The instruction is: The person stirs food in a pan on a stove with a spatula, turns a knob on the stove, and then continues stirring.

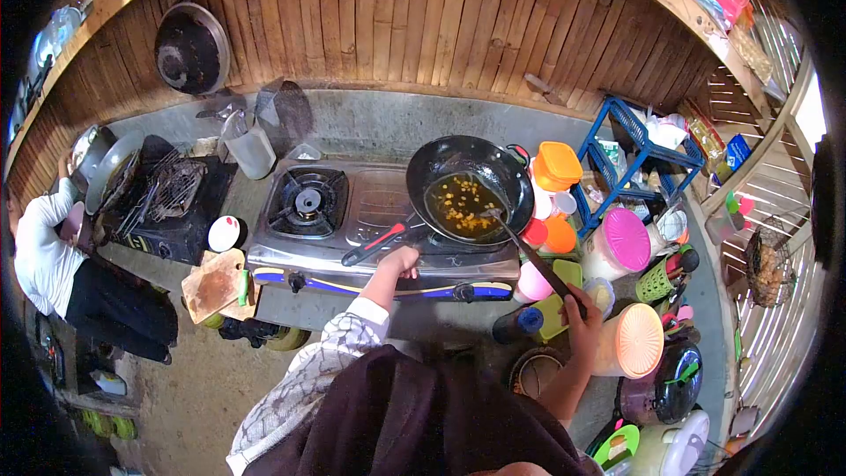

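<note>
A black wok (514, 174) rests on the right burner of the stove, holding oil with small yellow-brown pieces (464, 203) frying in it. Its red-and-black handle (374, 243) points left toward me. My right hand (582, 317) is closed around the dark handle of a long spatula (548, 271), whose metal tip dips into the oil at the wok's right side. Over the stove's front edge, just below the wok handle, is my left hand (403, 263). Its fingers are loosely bent and apart, with nothing visible in them.
The two-burner stove (370, 269) has a bare left burner (307, 203). Plastic containers (559, 166) and lidded tubs (627, 339) crowd the right side, near a blue rack (608, 145). At left are a cutting board (214, 284), a grill (172, 194) and another person (53, 247) holding a pan.
</note>
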`<state>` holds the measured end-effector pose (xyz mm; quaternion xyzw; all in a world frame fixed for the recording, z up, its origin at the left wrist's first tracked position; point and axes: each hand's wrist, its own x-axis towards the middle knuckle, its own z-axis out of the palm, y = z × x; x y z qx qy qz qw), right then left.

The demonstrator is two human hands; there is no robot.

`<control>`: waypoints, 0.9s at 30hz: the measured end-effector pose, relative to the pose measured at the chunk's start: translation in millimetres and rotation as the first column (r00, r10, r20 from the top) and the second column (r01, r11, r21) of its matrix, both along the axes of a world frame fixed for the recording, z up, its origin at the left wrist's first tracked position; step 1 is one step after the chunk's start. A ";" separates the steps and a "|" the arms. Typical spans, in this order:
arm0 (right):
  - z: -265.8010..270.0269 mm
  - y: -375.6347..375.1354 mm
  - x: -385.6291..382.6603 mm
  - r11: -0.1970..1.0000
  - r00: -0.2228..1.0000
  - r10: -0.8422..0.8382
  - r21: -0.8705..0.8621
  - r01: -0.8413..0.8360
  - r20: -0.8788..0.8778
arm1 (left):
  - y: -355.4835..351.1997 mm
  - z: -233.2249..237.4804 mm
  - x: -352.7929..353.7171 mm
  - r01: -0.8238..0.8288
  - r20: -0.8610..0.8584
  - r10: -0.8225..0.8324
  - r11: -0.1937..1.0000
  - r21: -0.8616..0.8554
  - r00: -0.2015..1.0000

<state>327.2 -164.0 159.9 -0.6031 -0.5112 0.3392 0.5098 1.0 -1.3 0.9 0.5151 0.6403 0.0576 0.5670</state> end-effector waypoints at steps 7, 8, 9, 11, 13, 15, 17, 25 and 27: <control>8.9 -20.1 14.1 1.000 1.000 -0.007 0.006 0.007 -0.023 | 1.5 -3.1 0.7 -0.007 -0.017 0.006 1.000 -0.020 1.000; 9.3 -21.7 14.5 1.000 1.000 -0.007 0.006 0.008 -0.023 | 1.7 -3.2 0.6 -0.007 -0.017 0.007 1.000 -0.012 1.000; 9.1 -23.3 15.2 0.999 1.000 -0.017 0.032 0.017 -0.008 | 1.4 -1.2 0.7 -0.006 -0.018 0.006 1.000 -0.011 1.000; 13.6 -27.2 13.8 0.998 1.000 -0.028 0.055 0.028 0.006 | -0.1 2.2 0.7 0.010 -0.025 -0.010 1.000 0.006 1.000; 23.5 -30.6 9.3 1.000 0.999 -0.018 0.015 0.019 -0.050 | 2.9 -5.3 0.4 0.005 -0.028 -0.005 1.000 0.004 1.000; 24.0 -31.2 9.8 1.000 0.999 -0.018 0.016 0.019 -0.036 | 4.2 -10.2 -0.7 -0.001 -0.031 0.001 1.000 0.002 1.000; 23.3 -30.8 9.8 1.000 1.000 -0.017 0.018 0.018 -0.021 | 4.6 -12.3 -2.6 0.034 -0.025 -0.034 0.999 0.008 0.999; 0.6 -11.8 6.3 1.000 0.993 -0.004 0.016 0.002 0.116 | 1.4 -5.4 -2.1 0.026 -0.020 -0.025 0.999 0.022 0.999; -2.2 -5.4 0.4 1.000 0.997 0.013 0.013 -0.014 0.074 | 1.0 -2.1 -1.8 0.024 -0.016 -0.024 0.999 0.022 1.000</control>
